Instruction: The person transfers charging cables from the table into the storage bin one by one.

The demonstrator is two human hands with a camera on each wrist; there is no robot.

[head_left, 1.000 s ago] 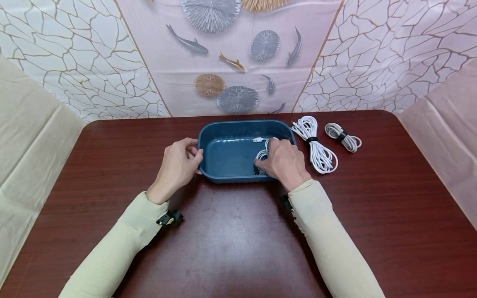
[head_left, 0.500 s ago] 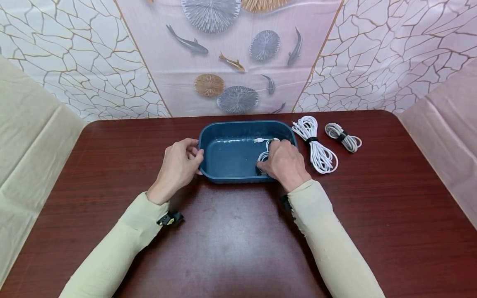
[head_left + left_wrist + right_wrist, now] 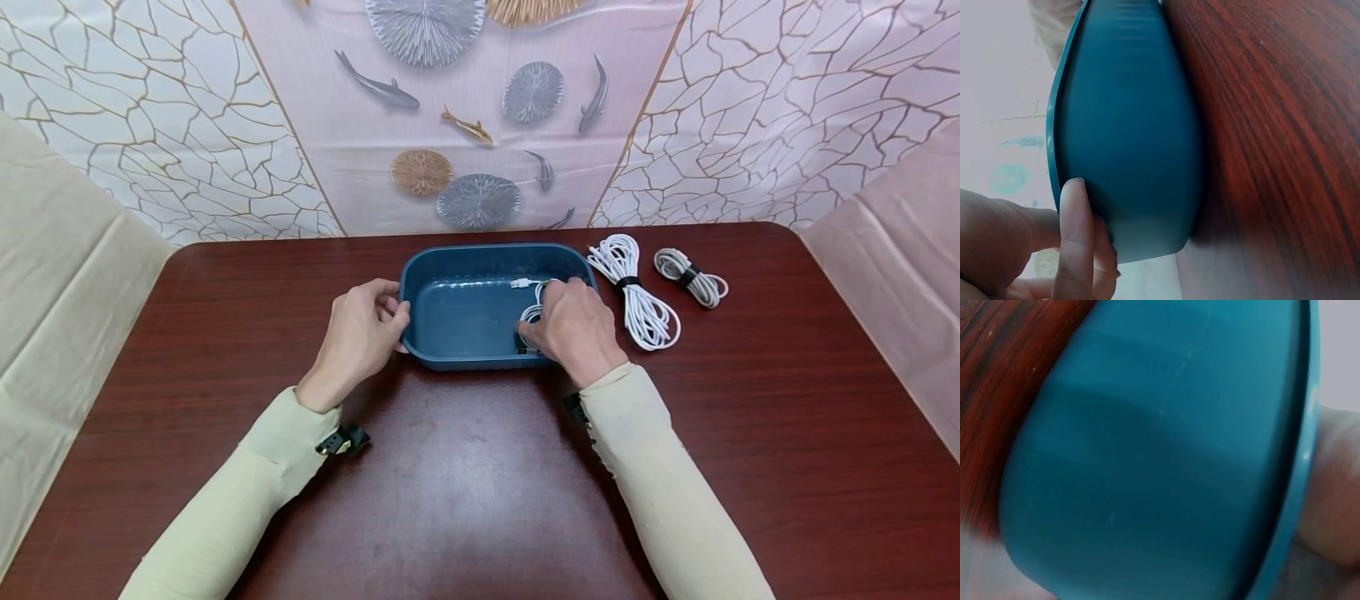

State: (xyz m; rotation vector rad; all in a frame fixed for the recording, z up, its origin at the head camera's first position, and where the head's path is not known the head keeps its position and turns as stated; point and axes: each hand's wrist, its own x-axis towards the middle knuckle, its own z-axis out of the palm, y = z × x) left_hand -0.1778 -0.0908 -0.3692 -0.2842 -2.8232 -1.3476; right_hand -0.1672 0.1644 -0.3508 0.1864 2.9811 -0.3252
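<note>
A blue plastic tub (image 3: 461,321) stands near the back of the table. At its left end my left hand (image 3: 356,337) pinches the rim; the left wrist view shows its fingers (image 3: 1075,231) against the outer wall. My right hand (image 3: 576,329) reaches over the front right rim and grips a coiled white USB cable (image 3: 531,314) on the tub's floor. The cable's USB plug (image 3: 520,283) points left, and a small black piece (image 3: 521,343) shows below the thumb. Most of the coil is hidden under the hand. In the right wrist view, the tub wall (image 3: 1147,444) covers most of the hand.
Right of the tub lies a long white cable bundle (image 3: 647,312) with a black strap. Farther right is a smaller grey-white cable bundle (image 3: 705,290), also strapped in black. A patterned cloth (image 3: 480,150) hangs behind the dark wooden table (image 3: 450,483).
The tub has shifted very slightly to the right. My right thumb has moved a little with the cable; both hands otherwise keep their places.
</note>
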